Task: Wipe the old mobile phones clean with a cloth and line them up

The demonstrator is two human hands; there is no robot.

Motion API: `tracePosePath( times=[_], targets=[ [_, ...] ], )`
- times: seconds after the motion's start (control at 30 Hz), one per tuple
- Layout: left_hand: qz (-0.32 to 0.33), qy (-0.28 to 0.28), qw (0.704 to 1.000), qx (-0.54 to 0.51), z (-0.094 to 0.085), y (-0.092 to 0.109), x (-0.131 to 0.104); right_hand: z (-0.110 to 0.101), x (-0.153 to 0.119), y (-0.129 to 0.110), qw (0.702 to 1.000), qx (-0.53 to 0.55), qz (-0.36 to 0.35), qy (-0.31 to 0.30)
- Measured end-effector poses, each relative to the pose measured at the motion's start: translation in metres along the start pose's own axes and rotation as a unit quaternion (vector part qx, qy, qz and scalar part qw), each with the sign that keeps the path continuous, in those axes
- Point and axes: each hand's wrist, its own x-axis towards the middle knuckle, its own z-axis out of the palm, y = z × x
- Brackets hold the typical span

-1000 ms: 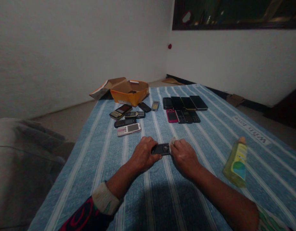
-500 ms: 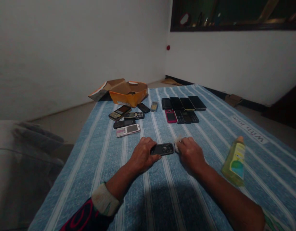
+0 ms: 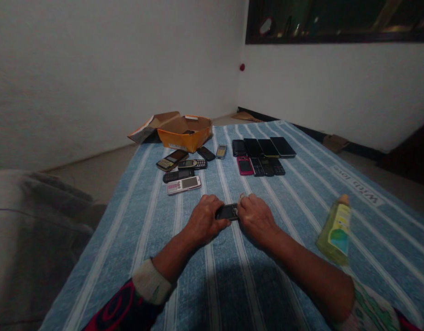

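A dark keypad phone [image 3: 227,212] lies crosswise in front of me, its left end gripped between the thumb and fingers of my left hand [image 3: 205,219]. My right hand [image 3: 256,216] is closed over the phone's keypad end, with a bit of pale cloth [image 3: 241,196] showing at its fingertips. Beyond my left hand lie a white and pink phone [image 3: 184,185], a black phone [image 3: 178,175] and several others. Farther right, a red phone [image 3: 245,165] and several dark phones are set out in two rows.
An open orange box [image 3: 184,140] stands at the back left of the striped cloth [image 3: 129,220]. To the right, a bottle of yellow-green liquid [image 3: 336,232] rests near my right forearm. Grey cushioned furniture [image 3: 36,239] is at the left.
My right hand has moved left from beside the phone onto its keypad, covering that end. My left hand keeps its grip on the other end.
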Motion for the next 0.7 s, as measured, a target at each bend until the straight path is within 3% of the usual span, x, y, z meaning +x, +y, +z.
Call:
tracePosePath(
  times=[0.2, 0.4, 0.7],
  targets=[
    [0.0, 0.001, 1.0, -0.001, 0.001, 0.0, 0.0, -0.005, -0.016, 0.0, 0.999, 0.021, -0.032, 0.011],
    [-0.005, -0.004, 1.0, 0.001, 0.001, 0.001, 0.0, 0.001, 0.001, 0.005, 1.0, 0.004, -0.026, 0.001],
    [-0.002, -0.006, 1.0, -0.003, 0.002, 0.0, 0.0, -0.005, -0.012, 0.004, 0.999, 0.003, -0.043, 0.015]
  ],
)
